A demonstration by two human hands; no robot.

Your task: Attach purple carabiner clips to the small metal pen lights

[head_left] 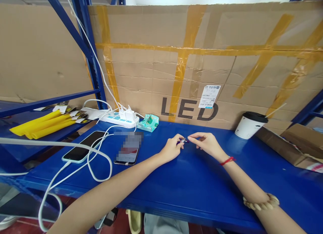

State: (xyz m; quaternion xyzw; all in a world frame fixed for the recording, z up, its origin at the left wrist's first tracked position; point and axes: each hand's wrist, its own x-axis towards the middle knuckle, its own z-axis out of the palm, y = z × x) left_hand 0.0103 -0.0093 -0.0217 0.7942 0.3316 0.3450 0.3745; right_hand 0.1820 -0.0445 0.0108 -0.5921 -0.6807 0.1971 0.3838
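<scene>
Over the blue metal shelf top (pixel 191 180), the left hand (pixel 173 148) and right hand (pixel 207 144) together pinch a small purple-and-silver metal object (pixel 183 140) between their fingertips. A white paper cup (pixel 249 125) with black lid and straw stands to the right; its contents are hidden.

Blue worktop (pixel 202 180); brown cardboard panel (pixel 227 59) crossed with yellow tape, lettered "LED" in black. White cup (pixel 248 127), black lid. Yellow packets (pixel 40 125), white power strip (pixel 118 119), teal pouch (pixel 148 122), red wrist cord (pixel 227 160).
</scene>
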